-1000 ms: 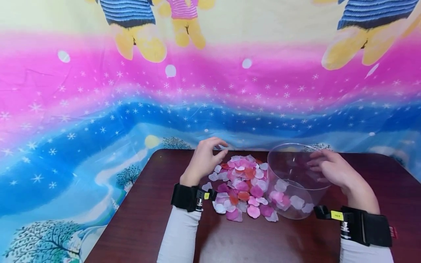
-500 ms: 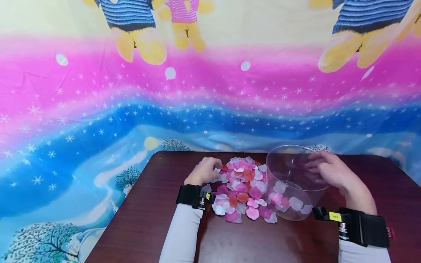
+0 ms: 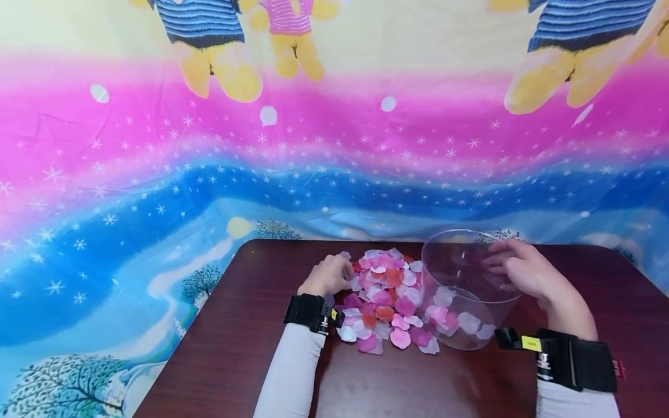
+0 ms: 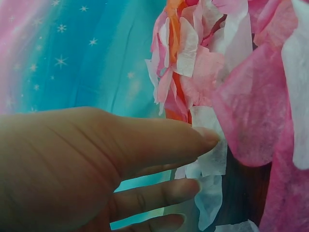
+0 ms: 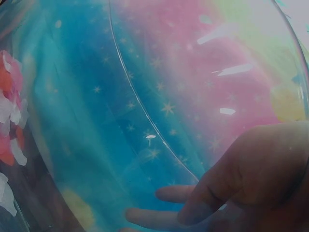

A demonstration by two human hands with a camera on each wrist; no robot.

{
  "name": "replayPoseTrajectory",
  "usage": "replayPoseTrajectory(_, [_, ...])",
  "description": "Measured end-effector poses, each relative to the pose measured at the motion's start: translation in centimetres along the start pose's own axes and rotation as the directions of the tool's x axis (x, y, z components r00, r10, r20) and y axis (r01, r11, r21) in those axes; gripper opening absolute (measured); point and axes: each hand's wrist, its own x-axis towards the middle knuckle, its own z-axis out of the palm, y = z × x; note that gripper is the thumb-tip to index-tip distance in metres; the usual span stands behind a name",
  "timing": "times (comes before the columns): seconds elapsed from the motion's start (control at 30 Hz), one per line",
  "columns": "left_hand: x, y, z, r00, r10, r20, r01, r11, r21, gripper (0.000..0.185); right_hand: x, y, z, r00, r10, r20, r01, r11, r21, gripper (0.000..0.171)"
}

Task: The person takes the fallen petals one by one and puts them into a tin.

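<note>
A loose heap of fabric flower petals [image 3: 384,296] in pink, white and orange-red lies mid-table. My left hand [image 3: 326,275] is at the heap's left edge. In the left wrist view its thumb [image 4: 193,137] overlaps a white petal [image 4: 211,159], with the other fingers fairly straight below; no firm pinch shows. Right of the heap stands a clear plastic container [image 3: 460,316], upright. Several petals show at its base, though whether inside or seen through the wall is unclear. My right hand [image 3: 530,270] holds its right rim, which runs up to the thumb in the right wrist view.
The dark red-brown table [image 3: 219,348] carries everything. Directly behind it hangs a printed fabric backdrop [image 3: 334,145] with snowflakes. Both wrists wear black camera straps, and the forearms are in light sleeves.
Over the past second my left hand has lowered from above the heap to its left edge, then shifted slightly right. The right hand and container keep their places.
</note>
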Motion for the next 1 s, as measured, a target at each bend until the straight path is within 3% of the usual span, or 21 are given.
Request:
replayPoseTrajectory(0.33, [0.0,0.0,0.0,1.0,0.0,0.004,0.0,1.0,0.006,0.006,-0.1,0.3,0.1,1.0,0.002,-0.007,-0.002,1.0,0.013,0.048])
replayPoseTrajectory(0.47, [-0.3,-0.1,-0.6,1.0,0.023,-0.02,-0.023,0.999,-0.035,0.005,-0.2,0.3,0.2,1.0,-0.005,-0.011,0.005,1.0,0.018,0.048])
replayPoseTrajectory(0.8, [-1.3,0.2,-3.8,0.984,0.122,-0.133,-0.143,0.976,-0.164,0.007,0.0,0.0,0.1,1.0,-0.014,-0.019,0.015,1.0,0.013,0.047])
replayPoseTrajectory(1.0, [-2.1,2.1,-5.6,0.952,0.214,-0.218,-0.264,0.936,-0.233,0.007,0.0,0.0,0.1,1.0,-0.009,-0.02,0.009,1.0,0.021,0.047])
